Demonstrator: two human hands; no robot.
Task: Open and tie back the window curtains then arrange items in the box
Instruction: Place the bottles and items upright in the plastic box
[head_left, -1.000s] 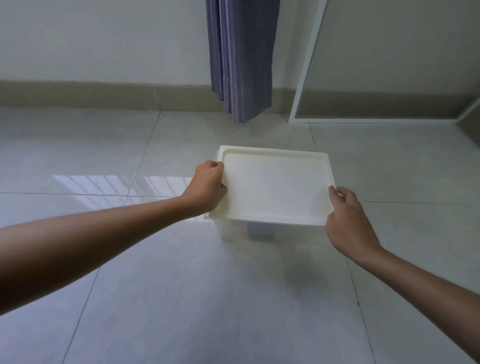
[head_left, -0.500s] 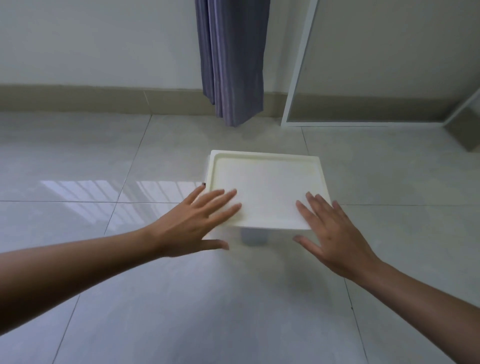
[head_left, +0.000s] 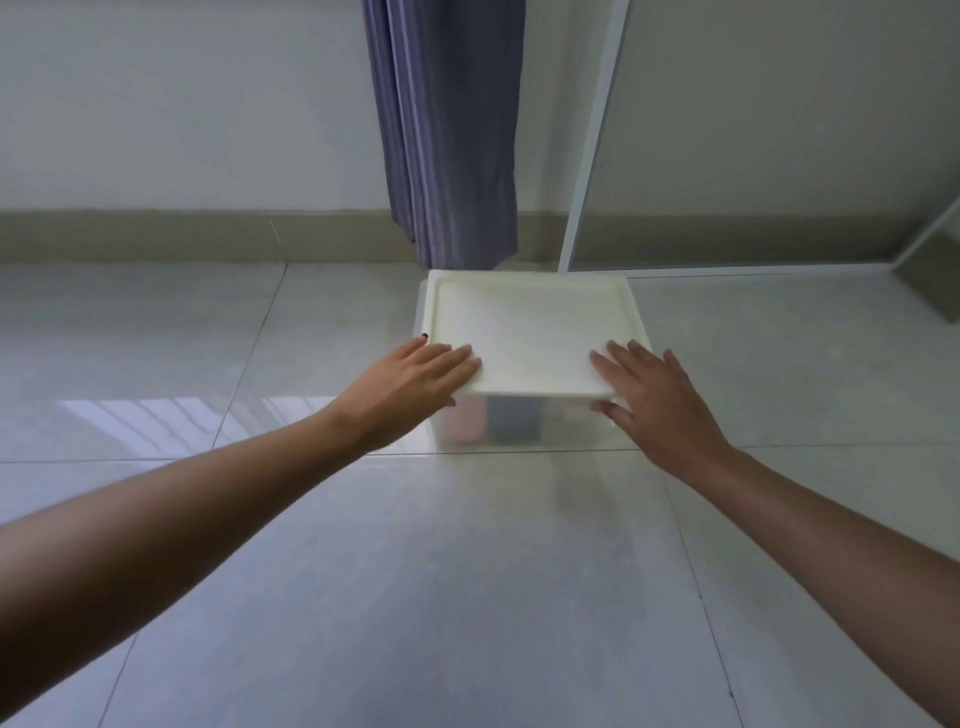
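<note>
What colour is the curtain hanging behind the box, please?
Greyish purple, plain; the curtain shows clearly in the head view.

A floor (head_left: 467, 597) of large pale grey glossy tiles with thin dark grout lines is seen across the lower view. A patch of striped light reflection (head_left: 156, 421) is noted on the tiles at left. A plain off-white wall (head_left: 182, 104) is bounded below by a beige skirting band (head_left: 156, 236). At right, a white-framed panel (head_left: 592, 135) is set upright on the floor.
</note>
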